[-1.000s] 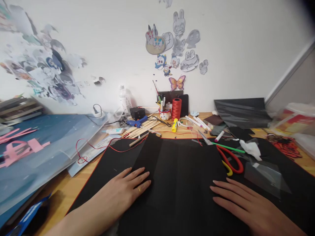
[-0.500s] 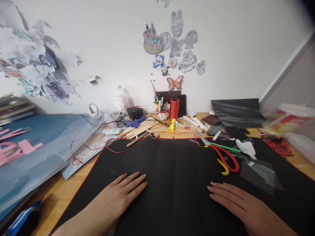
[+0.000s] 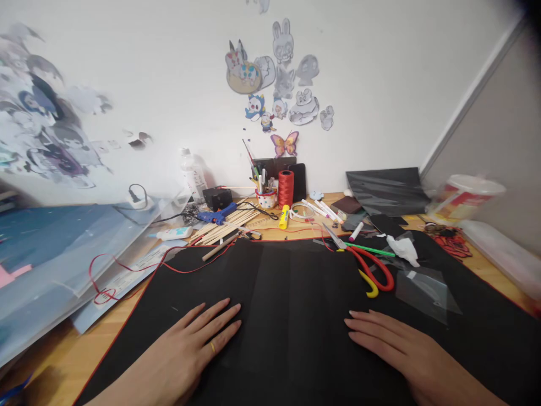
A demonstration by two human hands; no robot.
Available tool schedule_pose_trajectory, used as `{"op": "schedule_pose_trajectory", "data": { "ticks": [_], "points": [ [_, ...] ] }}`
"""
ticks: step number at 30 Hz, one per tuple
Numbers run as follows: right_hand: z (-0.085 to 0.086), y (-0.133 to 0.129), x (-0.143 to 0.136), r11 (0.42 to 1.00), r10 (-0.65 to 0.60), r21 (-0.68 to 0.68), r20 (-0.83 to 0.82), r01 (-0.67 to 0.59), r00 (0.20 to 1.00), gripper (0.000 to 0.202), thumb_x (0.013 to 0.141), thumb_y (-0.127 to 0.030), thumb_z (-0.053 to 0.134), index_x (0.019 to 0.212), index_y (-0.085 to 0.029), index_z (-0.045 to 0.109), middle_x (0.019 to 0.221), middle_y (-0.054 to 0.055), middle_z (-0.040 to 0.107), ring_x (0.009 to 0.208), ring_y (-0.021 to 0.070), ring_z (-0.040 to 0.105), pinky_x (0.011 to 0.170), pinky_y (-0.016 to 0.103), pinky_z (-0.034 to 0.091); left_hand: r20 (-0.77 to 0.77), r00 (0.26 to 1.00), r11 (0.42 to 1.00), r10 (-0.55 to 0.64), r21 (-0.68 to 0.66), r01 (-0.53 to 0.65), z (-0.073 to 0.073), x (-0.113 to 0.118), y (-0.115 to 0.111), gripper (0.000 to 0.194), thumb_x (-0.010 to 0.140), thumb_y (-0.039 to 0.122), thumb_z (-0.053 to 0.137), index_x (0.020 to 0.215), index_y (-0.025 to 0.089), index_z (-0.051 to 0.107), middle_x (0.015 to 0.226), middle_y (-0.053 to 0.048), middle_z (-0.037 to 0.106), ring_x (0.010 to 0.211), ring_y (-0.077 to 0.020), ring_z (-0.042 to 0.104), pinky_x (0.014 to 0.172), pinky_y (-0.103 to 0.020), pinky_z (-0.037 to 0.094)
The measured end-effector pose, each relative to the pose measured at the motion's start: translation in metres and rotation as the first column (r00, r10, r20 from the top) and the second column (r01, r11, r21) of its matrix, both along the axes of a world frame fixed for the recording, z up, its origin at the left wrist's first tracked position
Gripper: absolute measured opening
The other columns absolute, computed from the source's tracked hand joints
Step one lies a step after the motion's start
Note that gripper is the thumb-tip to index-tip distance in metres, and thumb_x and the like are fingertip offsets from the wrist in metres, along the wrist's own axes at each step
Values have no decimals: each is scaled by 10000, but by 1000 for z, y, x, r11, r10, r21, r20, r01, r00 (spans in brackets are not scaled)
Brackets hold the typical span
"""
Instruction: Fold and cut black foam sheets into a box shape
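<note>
My left hand (image 3: 194, 341) lies flat with fingers spread, a ring on one finger. Opposite it, my right hand (image 3: 397, 347) rests palm down, fingers stretched out. Between and under them is a smooth black sheet (image 3: 291, 304) with faint crease lines, on a black mat (image 3: 169, 287) edged in red. Sheet and mat are hard to tell apart in places. Beyond my right hand lie scissors (image 3: 372, 268) with red handles, a yellow hooked piece (image 3: 371, 286), a green stick (image 3: 369, 248), a crumpled white tissue (image 3: 403, 249) and a clear plastic piece (image 3: 426, 290).
Along the back are wooden sticks (image 3: 224, 225), a blue glue gun (image 3: 217, 215), a red thread spool (image 3: 286, 189), a pen cup (image 3: 266, 198), a yellow glue stick (image 3: 284, 217) and markers (image 3: 327, 210). A red ribbon (image 3: 122, 265) and plastic sheets (image 3: 76, 265) lie left; a tub (image 3: 467, 197) stands right.
The view has turned slightly right, so the scene sits further left in the picture. Both hands keep the same flat pose on the black surface.
</note>
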State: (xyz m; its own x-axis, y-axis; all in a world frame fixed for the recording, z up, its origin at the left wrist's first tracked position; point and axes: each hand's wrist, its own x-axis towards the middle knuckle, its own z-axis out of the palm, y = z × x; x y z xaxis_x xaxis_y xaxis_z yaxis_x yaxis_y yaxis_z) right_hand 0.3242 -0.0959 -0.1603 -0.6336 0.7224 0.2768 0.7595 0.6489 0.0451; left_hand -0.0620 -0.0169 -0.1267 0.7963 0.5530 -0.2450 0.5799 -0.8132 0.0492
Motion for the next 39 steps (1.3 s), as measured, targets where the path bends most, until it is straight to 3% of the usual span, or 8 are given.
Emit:
{"op": "schedule_pose_trajectory", "data": {
  "ticks": [9,16,20,25,29,34,39],
  "points": [
    [6,7,12,998,-14,-69,-196,1,980,738,607,32,344,1254,-284,506,1256,-1,546,1159,166,487,941,324,426,46,997,998,-68,6,68,12,-9,16,944,596,-16,392,1414,318,58,1470,43,179,1342,-221,188,1068,-485,228],
    [-8,11,14,991,46,-110,-255,-76,966,652,726,13,361,1273,-323,472,1286,1,524,1189,200,455,934,378,436,45,999,996,-31,90,26,19,-12,17,963,567,-54,348,1407,349,105,1467,74,189,1343,-230,198,1052,-499,265],
    [-13,10,12,989,61,-117,-235,-90,970,640,712,-5,413,1258,-330,489,1264,-6,544,1186,212,457,934,381,440,70,996,997,-52,62,48,10,-17,17,905,615,-59,359,1382,392,193,1461,93,199,1333,-243,226,1052,-497,265],
    [-10,16,7,996,45,-74,-117,-54,992,701,642,-4,419,1261,-325,489,1245,-4,559,1169,218,480,934,401,444,102,993,998,-62,23,60,0,-23,17,883,640,-45,387,1391,368,177,1466,69,183,1331,-238,229,1063,-473,251],
    [-8,21,3,996,79,-34,-61,-81,995,701,640,-32,424,1280,-314,468,1257,-11,546,1151,211,504,907,378,473,86,994,997,-71,1,72,0,-20,15,892,640,-46,380,1400,356,143,1472,67,160,1341,-235,196,1062,-475,253],
    [-15,24,5,994,105,-17,48,-104,993,680,660,-175,459,1336,-234,404,1327,24,472,1146,257,508,853,393,505,56,994,994,-98,-51,101,4,-15,14,871,633,-22,394,1396,341,182,1476,56,152,1344,-244,182,1059,-494,250],
    [-23,25,10,996,75,-56,131,-68,989,703,682,-249,535,1362,-252,356,1342,24,453,1144,265,507,834,374,520,93,993,992,-73,-94,82,2,-15,16,920,565,-38,380,1388,339,214,1471,54,183,1335,-242,218,1045,-505,275]
  ]
}}
